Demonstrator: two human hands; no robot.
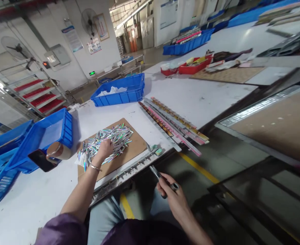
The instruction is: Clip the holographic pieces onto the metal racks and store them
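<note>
Left hand [104, 149] covers foil pile [109, 141]; right hand [171, 195] half-hides tool [158, 175].

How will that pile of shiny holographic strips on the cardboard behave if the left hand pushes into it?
The holographic strips look thin and glossy, so they probably slide over one another. Heaped loosely on the cardboard sheet, they would likely scatter rather than move together. Under the left hand they seem light.

Iridescent silver strips [109, 141] on brown cardboard [129, 153], blue bins [121, 92] and red trays [193, 66] on a white table [190, 98].
</note>
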